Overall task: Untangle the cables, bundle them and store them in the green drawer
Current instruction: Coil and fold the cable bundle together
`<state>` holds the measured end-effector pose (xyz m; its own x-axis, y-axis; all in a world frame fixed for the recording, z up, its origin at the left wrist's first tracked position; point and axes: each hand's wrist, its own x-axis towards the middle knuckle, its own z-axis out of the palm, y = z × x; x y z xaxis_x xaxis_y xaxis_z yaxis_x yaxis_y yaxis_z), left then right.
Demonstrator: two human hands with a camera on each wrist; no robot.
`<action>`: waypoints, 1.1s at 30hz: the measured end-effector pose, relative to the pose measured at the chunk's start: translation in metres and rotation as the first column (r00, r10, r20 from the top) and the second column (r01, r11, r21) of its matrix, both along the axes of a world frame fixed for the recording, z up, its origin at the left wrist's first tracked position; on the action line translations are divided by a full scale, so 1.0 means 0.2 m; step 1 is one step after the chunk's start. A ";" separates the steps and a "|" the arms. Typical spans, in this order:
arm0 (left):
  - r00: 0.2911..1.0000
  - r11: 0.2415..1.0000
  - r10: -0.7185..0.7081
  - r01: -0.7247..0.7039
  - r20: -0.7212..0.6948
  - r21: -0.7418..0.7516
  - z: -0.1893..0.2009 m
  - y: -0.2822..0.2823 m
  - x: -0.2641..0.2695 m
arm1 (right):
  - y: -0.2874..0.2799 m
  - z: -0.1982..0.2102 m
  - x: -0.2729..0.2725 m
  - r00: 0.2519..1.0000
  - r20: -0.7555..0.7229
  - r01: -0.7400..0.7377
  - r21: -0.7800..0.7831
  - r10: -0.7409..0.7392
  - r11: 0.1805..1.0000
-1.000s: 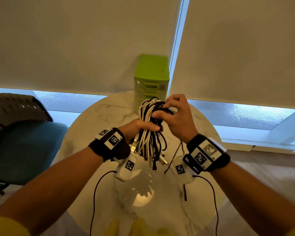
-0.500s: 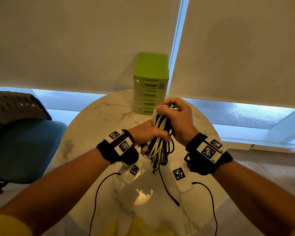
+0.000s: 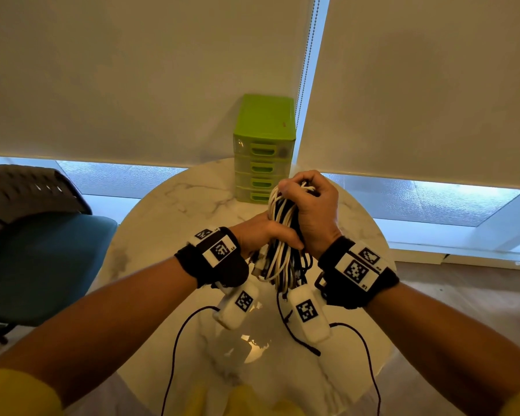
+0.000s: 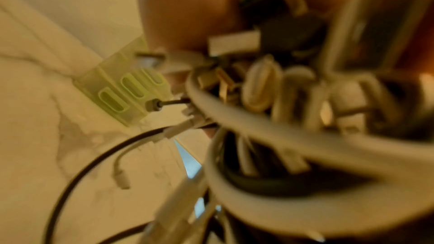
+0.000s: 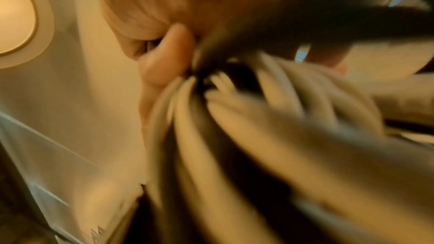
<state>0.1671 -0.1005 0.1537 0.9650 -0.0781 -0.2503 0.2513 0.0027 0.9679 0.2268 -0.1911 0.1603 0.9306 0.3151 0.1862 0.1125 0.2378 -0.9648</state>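
Observation:
A bundle of white and black cables (image 3: 279, 235) hangs upright above the round marble table (image 3: 174, 211), held by both hands. My left hand (image 3: 264, 235) grips the bundle's middle from the left. My right hand (image 3: 309, 205) is curled over its top and right side. Loose plug ends dangle below the hands, and a thin black cable end (image 3: 297, 340) trails onto the table. The green drawer unit (image 3: 264, 139) stands at the table's far edge with all drawers closed. The left wrist view shows blurred cable loops (image 4: 270, 90) and the drawer unit (image 4: 122, 88); the right wrist view shows blurred cables (image 5: 223, 118).
A blue office chair (image 3: 27, 250) with a grey back stands left of the table. Roller blinds (image 3: 132, 70) cover the window behind the drawers, with a bead chain (image 3: 308, 55) hanging beside them. Black sensor wires (image 3: 174, 355) run from my wrists across the near table.
My right hand has shifted from pinching the bundle's top to closing over its top and side. The bundle has been squeezed narrower and moved slightly right; a thin black end now trails lower.

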 end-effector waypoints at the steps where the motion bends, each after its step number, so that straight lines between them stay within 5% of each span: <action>1: 1.000 1.000 0.012 -0.012 -0.014 -0.016 0.00 -0.01 0.00 | 0.00 -0.01 0.00 0.998 -0.001 0.055 0.023 -0.055 0.998; 6: 0.997 0.994 0.069 -0.072 -0.042 -0.087 -0.03 -0.02 0.01 | 0.01 -0.01 0.00 0.988 0.087 0.123 0.047 -0.127 0.991; 11: 0.990 0.986 0.119 -0.127 -0.082 -0.109 -0.05 -0.03 0.02 | -0.05 -0.05 0.10 0.976 -0.121 -0.196 -0.124 0.181 0.973; 14: 0.977 0.962 0.147 -0.178 -0.154 -0.209 -0.07 0.01 0.01 | -0.13 -0.14 0.14 0.959 -0.155 -0.273 -0.264 0.238 0.925; 18: 0.955 0.873 0.232 -0.289 -0.187 -0.393 -0.08 0.10 0.03 | -0.27 -0.36 0.07 0.743 -0.505 -0.590 -0.186 0.439 0.785; 20: 0.940 0.847 0.290 -0.339 -0.180 -0.410 -0.07 0.16 0.04 | -0.31 -0.44 0.00 0.668 -0.566 -0.663 -0.160 0.482 0.731; 24: 0.909 0.797 0.372 -0.416 -0.187 -0.439 -0.09 0.24 0.04 | -0.36 -0.45 -0.01 0.676 -0.563 -0.699 -0.285 0.476 0.656; 26: 0.879 0.785 0.430 -0.477 -0.208 -0.395 -0.08 0.27 0.03 | -0.39 -0.42 0.01 0.745 -0.447 -0.666 -0.541 0.495 0.513; 29: 0.826 0.815 0.529 -0.558 -0.194 -0.154 -0.08 0.30 0.02 | -0.43 -0.36 0.05 0.749 -0.141 -0.366 -0.902 0.647 0.227; 31: 0.822 0.829 0.545 -0.558 -0.163 -0.044 -0.09 0.31 0.01 | -0.43 -0.29 0.09 0.743 -0.011 -0.234 -0.941 0.669 0.244; 33: 0.841 0.857 0.510 -0.515 -0.181 0.021 -0.11 0.31 0.00 | -0.41 -0.21 0.14 0.765 0.100 -0.168 -0.923 0.636 0.347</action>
